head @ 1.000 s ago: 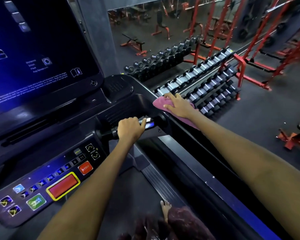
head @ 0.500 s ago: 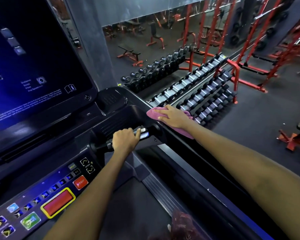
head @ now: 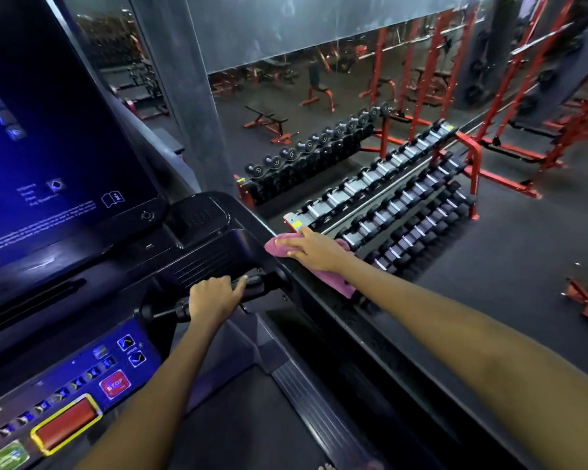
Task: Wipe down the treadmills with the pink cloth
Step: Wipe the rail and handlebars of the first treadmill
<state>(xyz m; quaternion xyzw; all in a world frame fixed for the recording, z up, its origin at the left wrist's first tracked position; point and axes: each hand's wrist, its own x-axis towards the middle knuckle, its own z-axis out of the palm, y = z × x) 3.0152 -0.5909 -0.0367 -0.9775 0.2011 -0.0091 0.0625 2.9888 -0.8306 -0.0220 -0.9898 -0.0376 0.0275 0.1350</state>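
Note:
I stand on a black treadmill with a lit screen and a button console. My right hand lies flat on the pink cloth, pressing it onto the top of the right side rail near the console. The cloth hangs over the rail's outer edge. My left hand grips the black front handlebar, thumb stretched along it.
The console with a red stop button sits at lower left, the big screen above it. Beyond the rail stand dumbbell racks, red squat racks and benches on the dark gym floor.
My right hand has slid the pink cloth a little forward and left along the rail toward the console. My left hand keeps its grip on the handlebar. The camera has tilted upward.

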